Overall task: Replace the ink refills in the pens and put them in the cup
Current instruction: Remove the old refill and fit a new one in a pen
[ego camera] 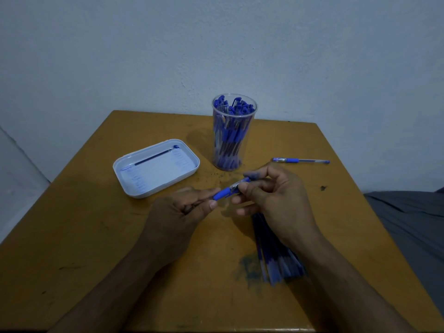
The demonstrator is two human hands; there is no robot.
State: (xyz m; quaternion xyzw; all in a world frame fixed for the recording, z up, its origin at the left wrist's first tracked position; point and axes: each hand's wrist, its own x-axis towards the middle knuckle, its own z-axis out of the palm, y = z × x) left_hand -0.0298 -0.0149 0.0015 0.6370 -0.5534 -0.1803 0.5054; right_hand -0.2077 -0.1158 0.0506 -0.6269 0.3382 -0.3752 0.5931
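Just in front of the pen-filled cup, both hands grip one blue pen, its long axis running from the left hand up-right into the right hand.

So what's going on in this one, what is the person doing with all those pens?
A person sits at a wooden table working on one blue pen: the left hand pinches its grip end while the right hand holds the clear barrel. A clear cup behind is already packed with pens. One more pen lies loose to the right, a single refill sits in the white tray, and a bundle of refills lies under the right wrist.
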